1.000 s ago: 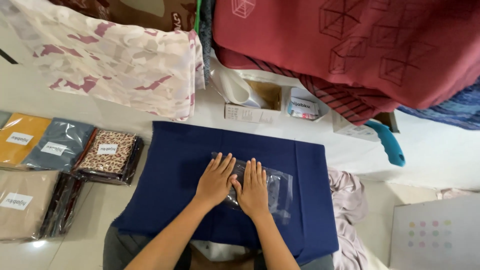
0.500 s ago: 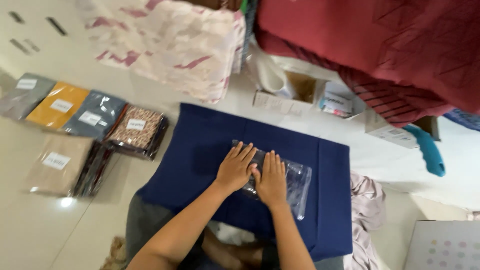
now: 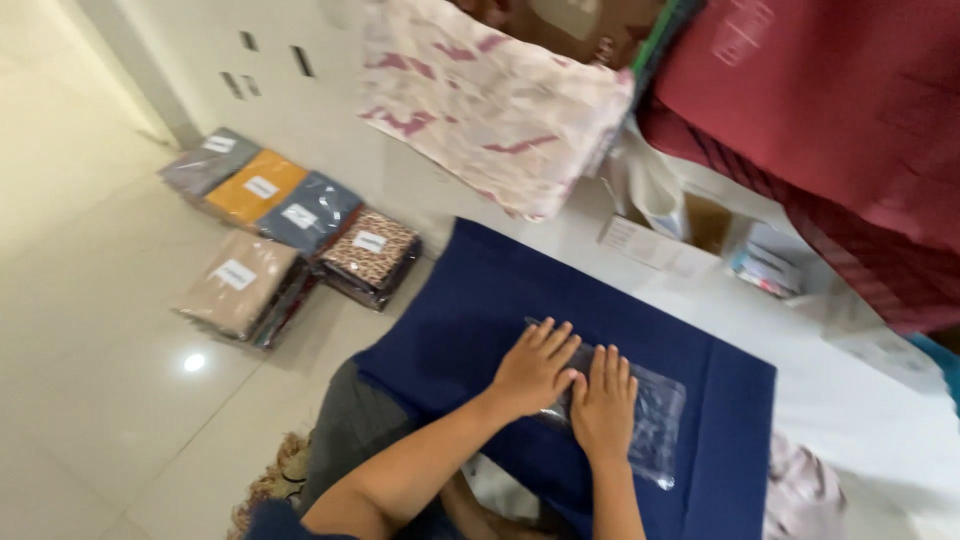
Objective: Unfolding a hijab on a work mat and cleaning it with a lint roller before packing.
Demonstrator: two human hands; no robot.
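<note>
A dark blue cloth [image 3: 480,300] lies spread flat on the white floor in front of me. On it rests a clear plastic bag [image 3: 655,415] with dark blue fabric inside. My left hand [image 3: 535,365] presses palm down on the bag's left end, fingers spread. Beside it, thumbs nearly touching, my right hand [image 3: 603,400] lies flat on the middle of the bag. Neither hand grips anything; both only press down.
Several bagged, labelled fabric packs [image 3: 285,235] lie in a cluster on the floor at left. A pink patterned cloth [image 3: 490,105] and red cloths [image 3: 830,110] hang above. Small cardboard boxes [image 3: 680,225] stand behind the blue cloth. A pale cloth [image 3: 800,490] lies at lower right.
The view has swung left and tilted, so the fabric packs show more fully. Both hands stay flat on the plastic bag, much as before.
</note>
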